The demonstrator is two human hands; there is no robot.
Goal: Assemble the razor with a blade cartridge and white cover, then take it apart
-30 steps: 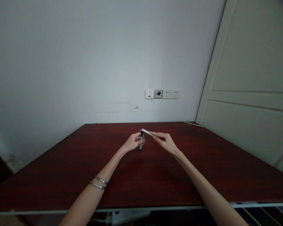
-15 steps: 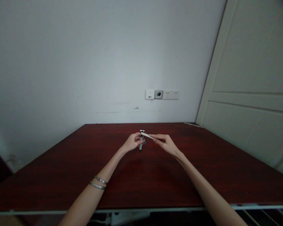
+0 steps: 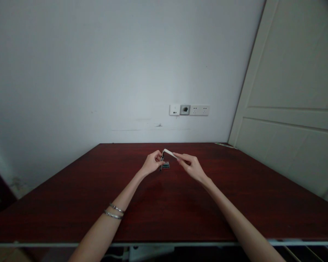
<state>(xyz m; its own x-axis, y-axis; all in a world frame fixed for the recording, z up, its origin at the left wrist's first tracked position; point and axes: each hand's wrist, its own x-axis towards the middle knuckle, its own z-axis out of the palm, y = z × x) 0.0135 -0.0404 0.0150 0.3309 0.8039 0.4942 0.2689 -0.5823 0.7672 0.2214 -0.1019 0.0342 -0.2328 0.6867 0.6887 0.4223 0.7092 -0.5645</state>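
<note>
My left hand (image 3: 152,162) is closed, its thumb and fingers pinching a thin, dark-and-light upright piece (image 3: 161,165); its exact kind is too small to make out. A slim white bar (image 3: 168,153) slants down from the top of that piece to my right hand (image 3: 190,165), whose thumb and fingers grip its lower right end. The bar's upper left end meets or overlaps the top of the upright piece; whether they are joined I cannot tell. Just behind and between the hands is a small grey-green item (image 3: 166,165), low at the tabletop.
A dark red wooden table (image 3: 164,207) spreads beneath both forearms. Behind it rises a pale wall (image 3: 131,72) with a row of sockets (image 3: 190,110). A cream panelled door (image 3: 289,91) stands on the right. A flat strip (image 3: 225,145) lies at the far right corner.
The upright piece has turned, now showing a narrower, darker side. The white bar's left end has risen slightly and the bar slants more steeply. More of the small grey-green item shows.
</note>
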